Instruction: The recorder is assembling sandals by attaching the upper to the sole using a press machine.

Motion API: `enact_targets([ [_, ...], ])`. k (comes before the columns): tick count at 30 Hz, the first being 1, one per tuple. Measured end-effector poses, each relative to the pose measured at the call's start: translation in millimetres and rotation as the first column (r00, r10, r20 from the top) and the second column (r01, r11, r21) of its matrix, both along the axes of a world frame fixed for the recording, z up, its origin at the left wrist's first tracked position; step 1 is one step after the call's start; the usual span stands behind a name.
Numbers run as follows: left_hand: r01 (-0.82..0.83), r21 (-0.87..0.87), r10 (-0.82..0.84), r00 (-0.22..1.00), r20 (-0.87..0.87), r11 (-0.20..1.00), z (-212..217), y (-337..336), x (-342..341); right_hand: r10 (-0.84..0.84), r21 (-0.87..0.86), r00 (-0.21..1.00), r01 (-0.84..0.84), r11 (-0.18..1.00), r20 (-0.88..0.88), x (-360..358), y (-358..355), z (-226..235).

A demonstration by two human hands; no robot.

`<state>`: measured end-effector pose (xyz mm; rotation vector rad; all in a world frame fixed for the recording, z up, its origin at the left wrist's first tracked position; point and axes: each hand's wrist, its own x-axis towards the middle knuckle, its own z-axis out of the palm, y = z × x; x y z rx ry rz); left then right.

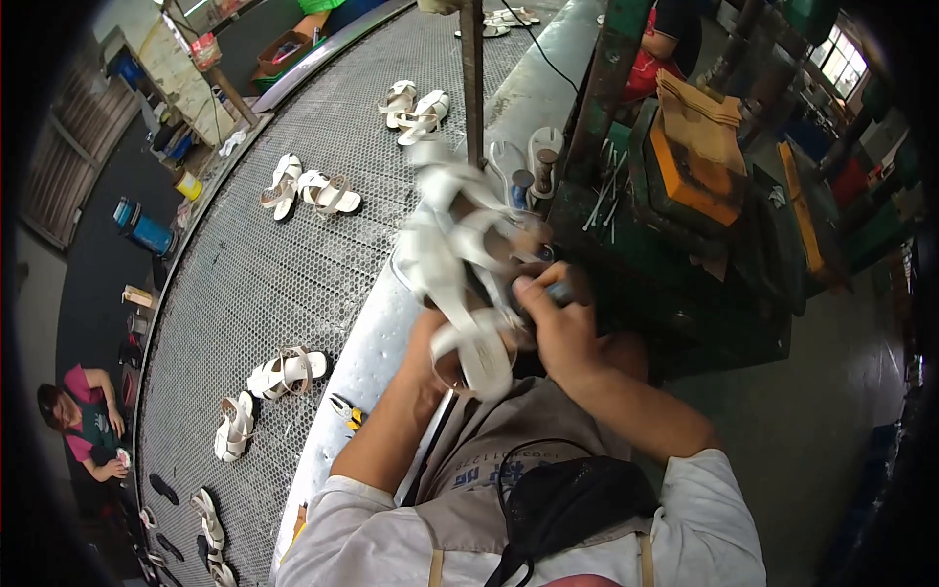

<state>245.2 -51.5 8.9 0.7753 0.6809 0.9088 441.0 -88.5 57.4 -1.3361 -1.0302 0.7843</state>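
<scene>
Item: my right hand (558,328), fingers (533,293) curled and pressed tight around the near side of a white strappy sandal (455,264); a small dark object showed just beyond the knuckles, kind not discernible.

Item: my left hand (435,357), mostly hidden beneath the sandal's lower end; whether those fingers were spread or clenched, I could not tell.

Item: the sandal itself, blurred, held between both hands above my apron (509,430). Its long axis ran from upper left, away from me, down toward my chest, sole end lowest. It lay directly left of my right fingers, touching them; the right hand was the nearer and clearer hold.

Item: green machine (675,254), just right of the hands.

Item: perforated metal tabletop (254,284) to the left, carrying pairs of white sandals (308,191), well apart from my hands.
</scene>
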Motion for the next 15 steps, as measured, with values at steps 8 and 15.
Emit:
enact_targets([
  [8,-0.36,-0.242,0.421,0.86,0.289,0.901,-42,91,-82,0.552,-0.014,0.834,-0.552,0.834,0.008,27,-37,-20],
  [15,-0.339,-0.003,0.339,0.94,-0.044,0.941,-18,13,60,0.071,0.196,0.976,-0.112,0.974,0.204,-23,3,-26],
])
